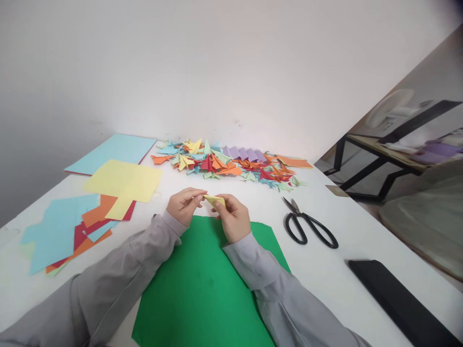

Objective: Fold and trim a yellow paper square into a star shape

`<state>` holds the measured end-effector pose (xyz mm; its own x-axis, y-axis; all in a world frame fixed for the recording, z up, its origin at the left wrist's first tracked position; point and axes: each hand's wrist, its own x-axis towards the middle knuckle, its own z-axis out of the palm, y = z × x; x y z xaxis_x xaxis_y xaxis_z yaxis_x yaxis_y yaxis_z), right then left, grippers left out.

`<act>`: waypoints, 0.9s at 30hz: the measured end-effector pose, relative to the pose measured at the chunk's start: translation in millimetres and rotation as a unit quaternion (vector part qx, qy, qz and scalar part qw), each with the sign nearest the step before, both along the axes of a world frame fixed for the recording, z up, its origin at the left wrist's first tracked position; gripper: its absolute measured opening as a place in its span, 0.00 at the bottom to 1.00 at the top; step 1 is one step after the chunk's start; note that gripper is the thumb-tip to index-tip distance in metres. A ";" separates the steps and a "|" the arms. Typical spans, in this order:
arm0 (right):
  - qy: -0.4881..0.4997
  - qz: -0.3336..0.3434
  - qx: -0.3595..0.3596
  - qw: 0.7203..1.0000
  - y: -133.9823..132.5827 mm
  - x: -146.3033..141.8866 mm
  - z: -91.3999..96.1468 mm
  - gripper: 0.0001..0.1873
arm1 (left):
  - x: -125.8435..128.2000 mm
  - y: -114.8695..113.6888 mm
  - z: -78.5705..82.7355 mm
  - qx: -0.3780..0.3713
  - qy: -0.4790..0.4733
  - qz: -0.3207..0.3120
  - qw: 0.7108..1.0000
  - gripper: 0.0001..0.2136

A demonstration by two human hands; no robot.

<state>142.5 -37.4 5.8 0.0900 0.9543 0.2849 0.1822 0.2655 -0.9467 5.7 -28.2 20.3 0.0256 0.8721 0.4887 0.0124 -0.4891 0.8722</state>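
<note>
A small folded piece of yellow paper is held up between both hands, above the far edge of a green sheet. My left hand pinches its pointed left tip between thumb and fingers. On the other side, my right hand grips the wider end, thumb on top and fingers behind. The fingers hide part of the folds. Beyond the hands lies a heap of small folded paper planes in several colours, with a row of purple folded pieces among them.
Black-handled scissors lie to the right, and a long black object is nearer me. On the left are yellow sheets, loose coloured paper pieces and a light blue sheet. Orange paper rests near the wall.
</note>
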 end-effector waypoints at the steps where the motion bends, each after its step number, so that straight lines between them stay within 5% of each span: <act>1: 0.003 -0.002 -0.002 1.000 -0.1 -0.1 0.3 0.09 | 0.2 -1.2 1.4 -0.006 -0.007 -0.003 1.000 0.09; 7: 0.012 0.009 -0.001 1.000 -2.1 -1.3 2.5 0.09 | 3.2 -3.3 1.9 -0.021 0.004 0.008 1.000 0.09; 27: 0.057 0.061 -0.035 0.996 -1.4 -3.1 3.4 0.11 | -0.2 3.7 -3.1 0.122 0.101 0.057 0.986 0.04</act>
